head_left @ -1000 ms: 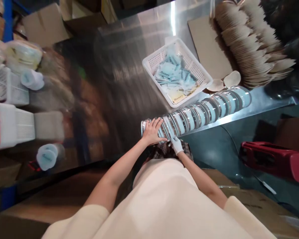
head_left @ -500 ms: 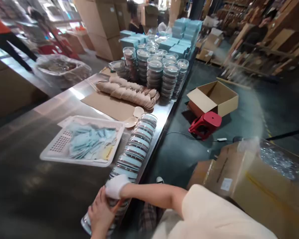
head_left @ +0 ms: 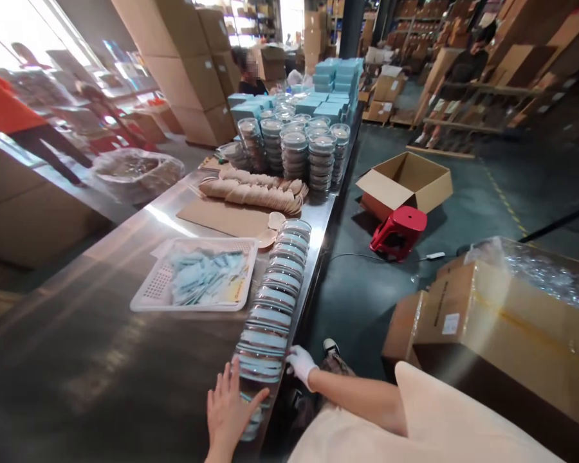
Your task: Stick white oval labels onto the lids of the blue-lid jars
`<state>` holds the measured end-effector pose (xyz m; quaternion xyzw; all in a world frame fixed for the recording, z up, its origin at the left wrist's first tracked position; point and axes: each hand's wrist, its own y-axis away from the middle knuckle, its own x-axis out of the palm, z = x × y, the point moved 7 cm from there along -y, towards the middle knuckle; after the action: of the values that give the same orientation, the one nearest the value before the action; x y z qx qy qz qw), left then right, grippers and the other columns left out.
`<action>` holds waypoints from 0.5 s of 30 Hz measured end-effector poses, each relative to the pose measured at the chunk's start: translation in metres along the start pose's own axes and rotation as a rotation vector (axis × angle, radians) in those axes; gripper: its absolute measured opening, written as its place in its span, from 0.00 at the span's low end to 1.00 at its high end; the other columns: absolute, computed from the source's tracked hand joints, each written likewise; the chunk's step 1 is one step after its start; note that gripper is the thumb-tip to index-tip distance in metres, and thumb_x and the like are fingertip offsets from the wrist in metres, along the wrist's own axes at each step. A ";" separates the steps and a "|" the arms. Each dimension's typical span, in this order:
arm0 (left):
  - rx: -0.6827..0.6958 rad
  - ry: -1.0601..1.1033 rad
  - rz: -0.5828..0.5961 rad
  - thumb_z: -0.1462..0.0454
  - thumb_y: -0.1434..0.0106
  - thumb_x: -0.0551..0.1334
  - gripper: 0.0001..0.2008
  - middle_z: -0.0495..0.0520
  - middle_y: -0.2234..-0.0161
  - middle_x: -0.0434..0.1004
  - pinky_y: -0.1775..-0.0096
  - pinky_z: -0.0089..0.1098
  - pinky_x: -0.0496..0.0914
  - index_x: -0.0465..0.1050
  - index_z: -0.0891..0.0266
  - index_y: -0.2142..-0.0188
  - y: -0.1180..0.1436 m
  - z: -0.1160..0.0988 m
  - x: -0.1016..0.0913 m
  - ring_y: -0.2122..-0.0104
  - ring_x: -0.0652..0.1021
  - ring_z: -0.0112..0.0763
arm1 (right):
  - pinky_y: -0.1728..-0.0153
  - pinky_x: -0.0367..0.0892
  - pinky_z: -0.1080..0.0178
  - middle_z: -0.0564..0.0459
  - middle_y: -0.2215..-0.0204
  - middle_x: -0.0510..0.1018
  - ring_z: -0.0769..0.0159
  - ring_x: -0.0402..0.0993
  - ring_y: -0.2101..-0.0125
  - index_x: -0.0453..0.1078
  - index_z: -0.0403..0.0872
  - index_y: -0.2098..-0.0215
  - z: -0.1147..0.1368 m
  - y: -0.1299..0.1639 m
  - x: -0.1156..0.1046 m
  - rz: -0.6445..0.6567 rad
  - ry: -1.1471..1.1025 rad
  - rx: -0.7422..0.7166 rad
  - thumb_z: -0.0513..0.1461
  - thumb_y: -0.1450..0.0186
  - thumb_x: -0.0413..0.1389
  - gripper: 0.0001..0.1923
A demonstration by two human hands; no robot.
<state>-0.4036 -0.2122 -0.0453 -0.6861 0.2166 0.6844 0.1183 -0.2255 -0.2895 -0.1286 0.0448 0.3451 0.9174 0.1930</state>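
Note:
A long row of clear round plastic containers [head_left: 270, 299] with pale blue faces runs along the right edge of the metal table [head_left: 101, 360]. Bare, with its fingers spread, my left hand [head_left: 229, 408] lies against the left side of the row's near end, beside a small gap. My right hand [head_left: 302, 365], in a white glove, is at the table edge on the row's other side. Its fingers are loosely bent and apart, and nothing shows in them. Left of the row stands a white plastic basket [head_left: 142, 302] holding many light blue packets [head_left: 207, 276].
Wooden spoons [head_left: 251, 193] lie piled by a cardboard sheet [head_left: 212, 218]. Beyond are stacked containers [head_left: 321, 161] and blue boxes [head_left: 328, 106]. On the floor to the right are a carton [head_left: 429, 186], a red stool [head_left: 400, 231] and large boxes [head_left: 444, 315]. Several people are farther off.
My hands have parted: the gloved right hand has moved off the row's top to its right side, and the left hand has spread its fingers. The view has shifted.

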 end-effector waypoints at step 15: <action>0.006 0.172 -0.031 0.38 0.45 0.66 0.53 0.75 0.34 0.61 0.39 0.50 0.62 0.54 0.62 0.29 -0.016 -0.018 -0.020 0.37 0.68 0.56 | 0.72 0.61 0.68 0.58 0.81 0.66 0.71 0.64 0.77 0.60 0.47 0.77 -0.011 -0.001 0.012 0.018 0.180 -0.004 0.35 0.38 0.50 0.09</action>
<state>-0.3796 -0.2033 -0.0275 -0.7453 0.2172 0.6203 0.1120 -0.2382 -0.2911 -0.1382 -0.0352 0.3586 0.9202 0.1528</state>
